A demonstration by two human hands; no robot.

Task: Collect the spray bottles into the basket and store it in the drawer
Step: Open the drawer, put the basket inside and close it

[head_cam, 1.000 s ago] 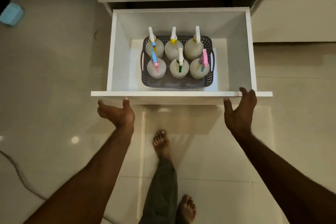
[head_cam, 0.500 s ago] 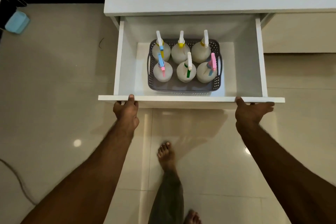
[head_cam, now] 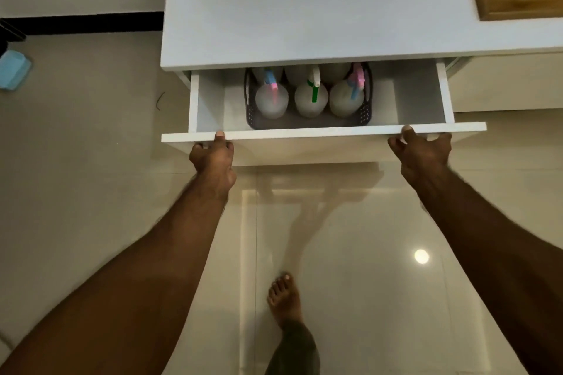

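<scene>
White drawer (head_cam: 320, 133), half under the tabletop (head_cam: 304, 3), holds the grey basket (head_cam: 364, 114) of spray bottles (head_cam: 310, 97); both hands, left (head_cam: 214, 158) and right (head_cam: 423, 152), grip its front edge.

Dim, warm indoor lighting from overhead: a round lamp reflection (head_cam: 421, 256) glares on the glossy floor tiles (head_cam: 350, 253), which also mirror the drawer front (head_cam: 304, 143) and carry soft shadows beneath it. The drawer's interior is partly shaded by the white countertop (head_cam: 304, 9). Wide-angle distortion bends the straight edges near the frame borders. Both forearms appear slightly motion-blurred; fine detail is soft throughout.
</scene>
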